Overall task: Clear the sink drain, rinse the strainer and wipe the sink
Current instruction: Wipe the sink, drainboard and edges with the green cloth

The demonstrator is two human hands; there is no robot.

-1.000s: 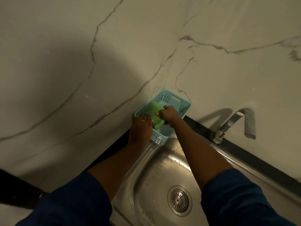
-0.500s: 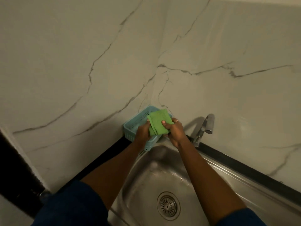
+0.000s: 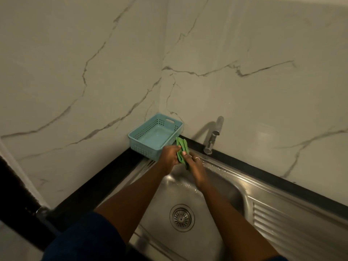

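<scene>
A: Strainer (image 3: pixel 182 217) sits in the drain, basin bare around it. Cloth (image 3: pixel 182 151)'s out of the basket (image 3: pixel 156 136) now, clamped between left hand (image 3: pixel 169 155) and right hand (image 3: pixel 195 169).

B: So wiping's next. Open room below; tap (image 3: pixel 212 137) and wall crowd the far rim.

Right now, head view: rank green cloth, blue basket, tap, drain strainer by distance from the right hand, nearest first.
1. green cloth: gripped in the right hand, shared with the left hand.
2. blue basket: just up-left, in the wall corner.
3. tap: up-right, at the back ledge.
4. drain strainer: below, on the sink floor.
</scene>
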